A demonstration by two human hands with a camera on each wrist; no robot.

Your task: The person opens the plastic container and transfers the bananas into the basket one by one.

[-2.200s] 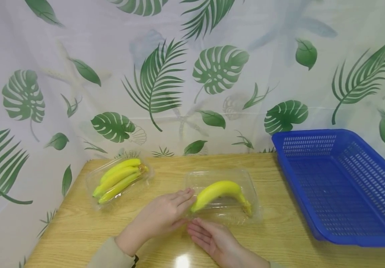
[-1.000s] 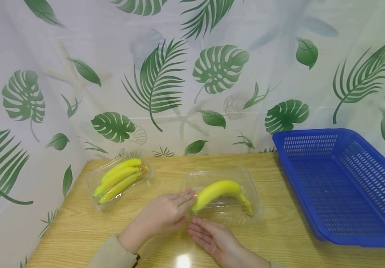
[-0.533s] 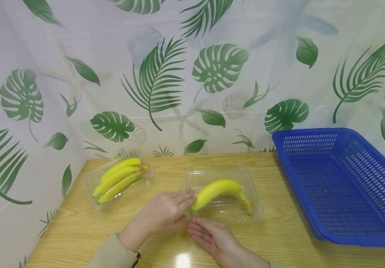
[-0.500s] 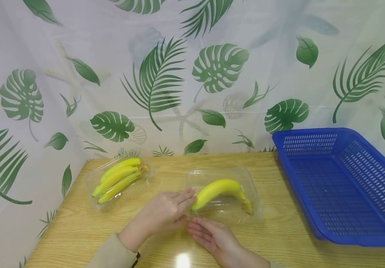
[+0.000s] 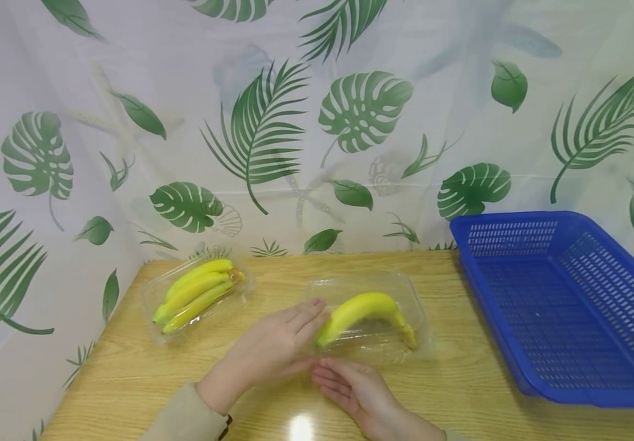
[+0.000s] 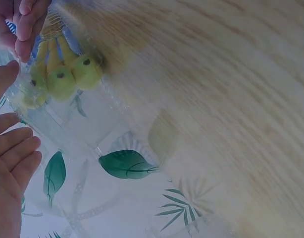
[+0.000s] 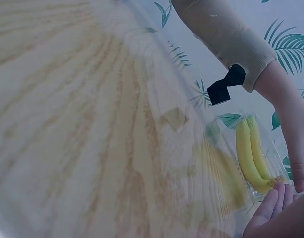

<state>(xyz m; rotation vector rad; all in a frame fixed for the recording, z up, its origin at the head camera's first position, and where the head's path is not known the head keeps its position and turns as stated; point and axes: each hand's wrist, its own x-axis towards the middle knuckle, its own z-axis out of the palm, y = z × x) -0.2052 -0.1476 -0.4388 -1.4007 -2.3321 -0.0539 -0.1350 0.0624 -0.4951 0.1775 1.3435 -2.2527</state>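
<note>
A clear plastic clamshell box (image 5: pixel 413 306) with yellow bananas (image 5: pixel 366 309) inside lies mid-table; the left wrist view shows three green-tipped banana ends (image 6: pixel 61 82). My left hand (image 5: pixel 272 337) is at the box's left side, fingers extended against its edge beside the banana tip. Below it, my right hand (image 5: pixel 358 389) is at the near left corner, palm turned sideways, fingers slightly bent and fingertips by the left thumb. In the left wrist view the left thumb and fingers (image 6: pixel 16 148) are spread apart along the box's side. Neither hand's fingers wrap around anything.
A second clear box (image 5: pixel 151 294) holding bananas (image 5: pixel 198 294) lies at the back left of the wooden table (image 5: pixel 118 380). A blue plastic basket (image 5: pixel 493 331) stands on the right. Behind the table hangs a leaf-patterned cloth (image 5: pixel 294 122).
My left hand's fingers have shifted slightly right and away from me along the box's edge. The right hand has moved a touch to the right. The second box and basket stay put.
</note>
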